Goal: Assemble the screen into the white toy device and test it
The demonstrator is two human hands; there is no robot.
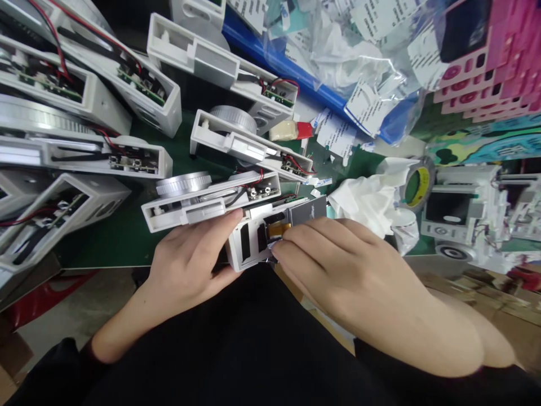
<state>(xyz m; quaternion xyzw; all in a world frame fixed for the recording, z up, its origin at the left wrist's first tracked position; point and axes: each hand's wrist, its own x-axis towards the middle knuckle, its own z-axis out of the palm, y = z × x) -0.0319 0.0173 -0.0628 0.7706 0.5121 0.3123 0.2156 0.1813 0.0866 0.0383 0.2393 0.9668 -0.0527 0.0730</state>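
Note:
My left hand (190,265) grips a white plastic camera housing (247,239) at the near edge of the green table, fingers wrapped round its left end. My right hand (333,254) rests on the housing's right side, fingertips pinched at an orange flex ribbon (279,228) beside a small grey screen panel (306,211). What the fingertips hold is partly hidden.
Several more open white housings (211,200) with red wires and silver dials lie to the left and behind. Crumpled white tissue (372,200), a tape roll (418,186), a finished unit (452,214), plastic bags with labels (363,56) and pink parts (499,62) crowd the right.

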